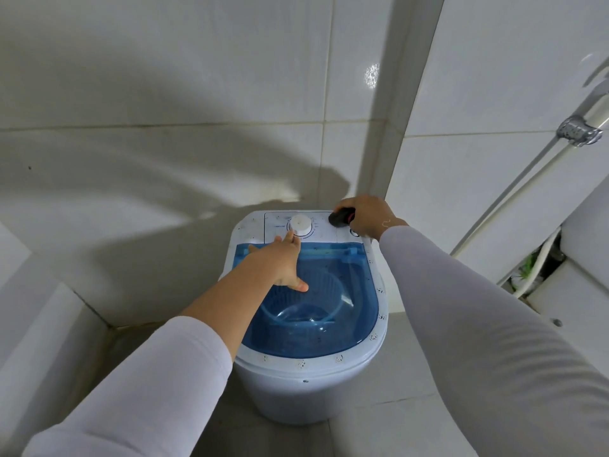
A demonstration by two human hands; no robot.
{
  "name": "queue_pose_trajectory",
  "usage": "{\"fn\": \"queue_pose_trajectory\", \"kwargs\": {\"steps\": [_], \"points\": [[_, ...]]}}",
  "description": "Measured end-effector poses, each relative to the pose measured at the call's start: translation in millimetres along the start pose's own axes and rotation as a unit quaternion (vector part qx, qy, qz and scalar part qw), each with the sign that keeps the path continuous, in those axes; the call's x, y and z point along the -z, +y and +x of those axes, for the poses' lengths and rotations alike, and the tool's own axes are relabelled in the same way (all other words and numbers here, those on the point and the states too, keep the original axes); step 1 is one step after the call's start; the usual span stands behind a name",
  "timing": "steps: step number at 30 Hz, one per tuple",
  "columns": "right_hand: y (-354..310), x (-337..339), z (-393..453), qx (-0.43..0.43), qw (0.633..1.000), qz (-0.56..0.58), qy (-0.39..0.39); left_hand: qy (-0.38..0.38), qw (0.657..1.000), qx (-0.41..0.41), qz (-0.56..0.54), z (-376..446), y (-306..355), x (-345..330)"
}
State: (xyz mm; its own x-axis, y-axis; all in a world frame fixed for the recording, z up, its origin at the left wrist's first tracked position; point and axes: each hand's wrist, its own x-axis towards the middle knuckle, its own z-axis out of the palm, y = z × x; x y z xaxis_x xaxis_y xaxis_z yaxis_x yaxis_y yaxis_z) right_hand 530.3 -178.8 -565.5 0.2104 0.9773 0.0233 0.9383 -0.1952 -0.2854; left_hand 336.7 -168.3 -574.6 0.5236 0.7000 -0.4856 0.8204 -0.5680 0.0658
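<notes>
The washer stands under both outstretched arms, in a tiled corner. Its blue lid is down, lying beneath the left hand and nearer the person than the right hand. Through the lid shows a basket, directly under the left thumb. Beyond the lid runs the white panel, where both hands meet.

The left hand is flat and spread, with the fingers straight and the thumb splayed out over the lid. Its fingertips reach the panel just short of the dial; whether they touch it I cannot tell. The right hand is curled round a black object with a red band, holding it on the panel's far right corner. The dial sits between the two hands.

The step in hand looks like work on the panel. The right hand seems to apply the black object while the left steadies the machine or goes for the dial.

Next, the left fingers likely need to close on the dial's rim and turn it. The right hand should keep the black object clear of the dial's sweep.
</notes>
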Motion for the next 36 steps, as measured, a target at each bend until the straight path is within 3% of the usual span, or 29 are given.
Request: {"fn": "queue_pose_trajectory", "kwargs": {"steps": [8, 12, 16, 18, 24, 36], "points": [[5, 6, -26, 0.062, 0.997, -0.036, -0.041, 0.013, 1.0, -0.008, -0.001, 11, -6, -1], [6, 15, -31, 0.02, 0.998, 0.015, -0.055, 0.009, 1.0, -0.007, -0.003, 13, -8, -2], [17, 25, -35, -0.112, 0.973, 0.174, 0.106, 0.006, 1.0, -0.009, 0.003, 16, -7, -4], [20, 24, -38, -0.154, 0.958, 0.205, 0.129, 0.006, 1.0, -0.009, 0.006, 17, -7, -4], [17, 2, -38, -0.185, 0.957, 0.196, 0.109, 0.001, 1.0, -0.007, 0.0, 16, -8, -3], [25, -8, -52, -0.169, 0.965, 0.198, 0.026, -0.004, 1.0, -0.01, 0.019, 13, -2, -1]]}}
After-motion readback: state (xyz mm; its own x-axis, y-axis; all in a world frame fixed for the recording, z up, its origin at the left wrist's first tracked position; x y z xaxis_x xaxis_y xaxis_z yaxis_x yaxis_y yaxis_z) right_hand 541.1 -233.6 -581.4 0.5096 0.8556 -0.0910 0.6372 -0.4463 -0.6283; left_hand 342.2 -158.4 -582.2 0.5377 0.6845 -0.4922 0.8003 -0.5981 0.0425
